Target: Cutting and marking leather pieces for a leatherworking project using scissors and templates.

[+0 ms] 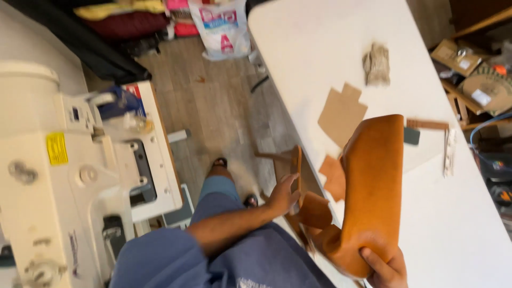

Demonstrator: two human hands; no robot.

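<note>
My right hand (385, 266) grips the tan leather piece (370, 186) at its 6 o'clock end, over the table (320, 42) edge; my left hand (282, 194) pinches its flap at 9 o'clock. Leather seems soft, pliable, light.

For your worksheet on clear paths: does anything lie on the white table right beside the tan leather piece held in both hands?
Yes. Beside the tan leather piece, cardboard cutouts lie on the white table; the left hand and right hand grip it directly.
</note>
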